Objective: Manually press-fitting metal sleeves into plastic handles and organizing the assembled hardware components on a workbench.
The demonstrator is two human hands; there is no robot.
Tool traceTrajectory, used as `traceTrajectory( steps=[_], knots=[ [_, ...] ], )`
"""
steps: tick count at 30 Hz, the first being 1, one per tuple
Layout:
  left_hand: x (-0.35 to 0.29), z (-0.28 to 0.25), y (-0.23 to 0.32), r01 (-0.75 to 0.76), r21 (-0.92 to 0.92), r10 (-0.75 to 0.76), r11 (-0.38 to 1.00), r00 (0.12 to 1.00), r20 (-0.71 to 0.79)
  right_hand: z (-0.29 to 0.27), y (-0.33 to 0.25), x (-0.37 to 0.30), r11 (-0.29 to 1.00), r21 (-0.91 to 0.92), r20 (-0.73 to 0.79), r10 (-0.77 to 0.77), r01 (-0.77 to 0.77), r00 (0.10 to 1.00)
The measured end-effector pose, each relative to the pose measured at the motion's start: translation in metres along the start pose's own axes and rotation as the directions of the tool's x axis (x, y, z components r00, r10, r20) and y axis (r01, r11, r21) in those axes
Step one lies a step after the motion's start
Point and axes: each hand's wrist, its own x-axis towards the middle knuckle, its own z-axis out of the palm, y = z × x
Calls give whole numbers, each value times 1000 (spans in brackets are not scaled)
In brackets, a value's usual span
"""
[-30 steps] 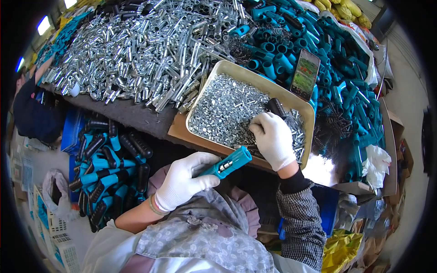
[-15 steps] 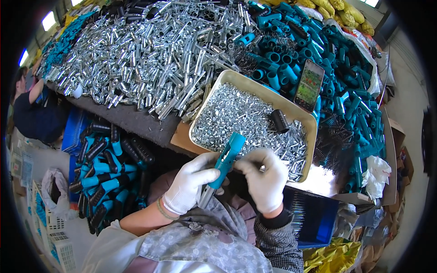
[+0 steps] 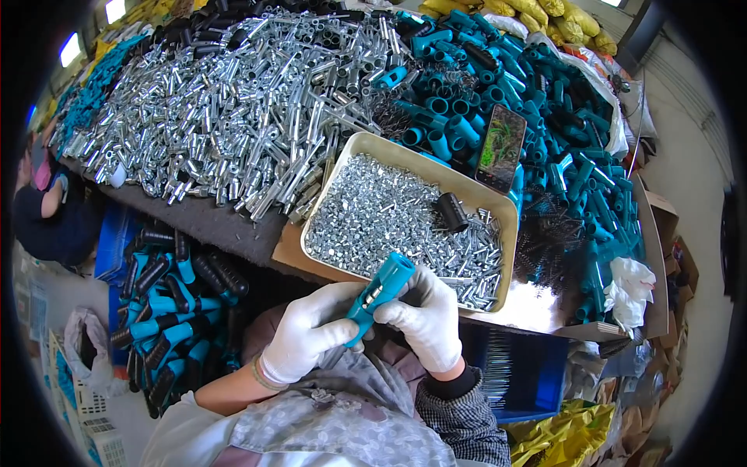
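Both white-gloved hands hold a teal plastic tube [image 3: 384, 289], tilted with its round open end up and to the right. A slot in its side shows small shiny metal parts. My left hand [image 3: 310, 331] is closed round the lower end, thumb across the front. My right hand [image 3: 426, 321] is closed on the upper part, its thumb pressed beside the slot. Just beyond the hands, a cream tray [image 3: 313, 243] holds many small silver metal pins. Lying on these pins is a short black ribbed sleeve [image 3: 452, 212].
Silver metal tubes [image 3: 226, 101] are heaped at the back left, teal tubes [image 3: 459, 128] at the back right. A phone [image 3: 500, 149] leans near the tray. Teal-and-black handles [image 3: 167, 300] fill a blue crate at left, where another person [image 3: 58, 210] sits. A blue bin [image 3: 537, 377] stands below right.
My right hand has closed onto the teal tube, after pinching beside it. The tube has tipped further right, and the metal end below it no longer shows. The view has shifted slightly.
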Motion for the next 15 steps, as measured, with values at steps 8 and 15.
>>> traceTrajectory(
  steps=[8, 15],
  knots=[
    [21, 20, 8, -74, -17, 71, 997, 988, -140, 7, -18, 13, 1000, 15, -129, 1, 1, 992],
    [38, 14, 10, -112, -66, 101, 992, 984, -149, -23, -4, 33, 906, 403, -207, -44, 126, 977]
  ],
)
